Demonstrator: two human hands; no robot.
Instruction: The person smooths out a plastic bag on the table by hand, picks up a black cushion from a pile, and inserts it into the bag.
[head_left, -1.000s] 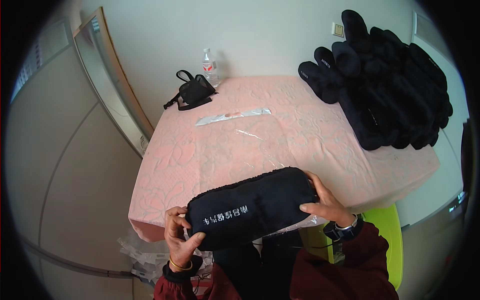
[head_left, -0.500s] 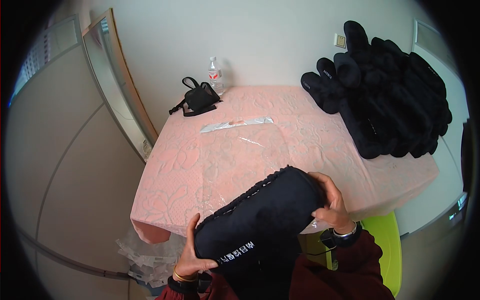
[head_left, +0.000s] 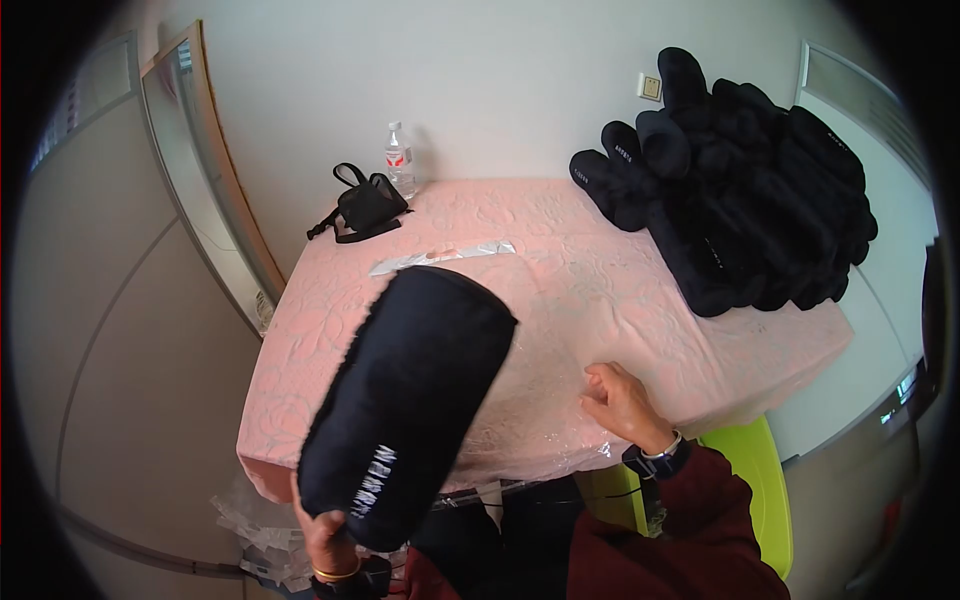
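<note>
A black plush bolster cushion (head_left: pixel 410 390) with white lettering stands slanted over the near left part of the table. Gripping its lower end is my left hand (head_left: pixel 328 540), thumb on the front and the other fingers partly hidden. My right hand (head_left: pixel 625 405) is off the cushion, its fingers loosely bent with a gap to the thumb. It hovers at or just above a clear plastic bag (head_left: pixel 545 385) spread on the table; contact is hard to make out. The bag's white header strip (head_left: pixel 445 258) shows beyond the cushion.
Many similar black cushions (head_left: pixel 760 200) are heaped at the table's right back. A black strapped pouch (head_left: pixel 370 207) and a water bottle (head_left: pixel 399 160) stand at the left back. Pink cloth (head_left: pixel 620 290) covers the table. A green tub (head_left: pixel 760 490) is below right, crumpled plastic (head_left: pixel 260 540) below left.
My right hand has let go of the cushion and sits lower right of it. My left hand has swung the cushion left and turned it more upright. The view has shifted slightly right.
</note>
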